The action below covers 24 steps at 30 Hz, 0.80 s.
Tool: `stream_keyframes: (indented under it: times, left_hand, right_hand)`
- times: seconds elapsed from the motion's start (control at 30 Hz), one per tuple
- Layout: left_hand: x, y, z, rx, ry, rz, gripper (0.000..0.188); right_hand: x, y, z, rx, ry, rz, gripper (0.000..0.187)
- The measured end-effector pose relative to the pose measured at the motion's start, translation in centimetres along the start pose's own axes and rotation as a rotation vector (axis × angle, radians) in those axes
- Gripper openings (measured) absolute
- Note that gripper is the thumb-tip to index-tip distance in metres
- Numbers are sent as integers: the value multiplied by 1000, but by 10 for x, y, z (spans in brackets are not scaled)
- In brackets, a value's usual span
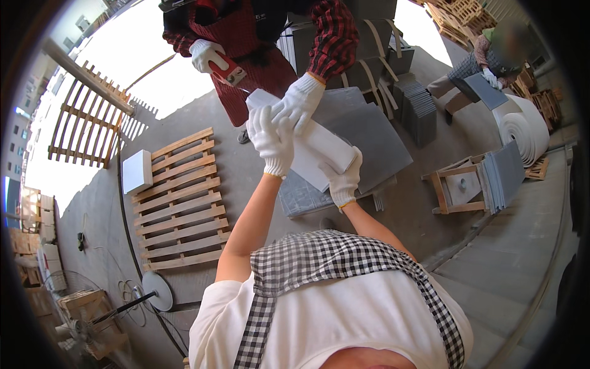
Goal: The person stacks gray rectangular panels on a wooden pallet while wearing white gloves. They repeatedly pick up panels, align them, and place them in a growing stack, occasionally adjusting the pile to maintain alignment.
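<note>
A long white wrapped package (326,146), looking like foam sheet folded over, lies slantwise over the grey slabs. My left hand (270,138), in a white knit glove, presses its fingers over the package's far left part. At the near right end, my right hand (344,179), gloved too, grips the package's edge, thumb on the near side. A co-worker across from me rests a gloved hand (299,103) on the package, right beside my left hand. The co-worker's other gloved hand (206,55) holds a red tape dispenser (228,71) at the package's far end.
Grey slabs (384,144) are stacked beneath the package. A wooden pallet (181,203) lies to the left, with a white box (137,172) by it. Strapped dark stacks (372,55) stand behind. At right are a white foam roll (522,130), a wooden stand (458,187) and another person (473,71).
</note>
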State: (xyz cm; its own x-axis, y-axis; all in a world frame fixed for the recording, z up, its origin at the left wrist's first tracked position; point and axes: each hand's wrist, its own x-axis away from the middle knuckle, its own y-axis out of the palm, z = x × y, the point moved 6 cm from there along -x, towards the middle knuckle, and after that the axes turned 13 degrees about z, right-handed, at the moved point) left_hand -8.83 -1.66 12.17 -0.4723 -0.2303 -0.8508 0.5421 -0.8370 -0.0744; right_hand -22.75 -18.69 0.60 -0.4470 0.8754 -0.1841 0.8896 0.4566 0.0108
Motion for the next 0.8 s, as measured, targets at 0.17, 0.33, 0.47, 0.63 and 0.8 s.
stream_keyframes:
  times: [0.17, 0.33, 0.47, 0.63, 0.8]
  left_hand:
    - [21, 39, 110, 139, 414, -699, 32]
    - [43, 60, 106, 123, 508, -917, 27]
    - [26, 66, 75, 49, 487, -914, 32]
    - [2, 79, 26, -14, 458, -785, 29]
    - [2, 83, 21, -84, 444, -776, 32]
  right_hand:
    - [-5, -3, -11, 93, -59, -12, 73]
    - [-7, -5, 4, 199, -171, -30, 68]
    - [2, -5, -20, 240, -36, 53, 92]
    - [-6, -5, 4, 124, -43, 60, 94]
    - [-3, -4, 5, 32, -21, 63, 93]
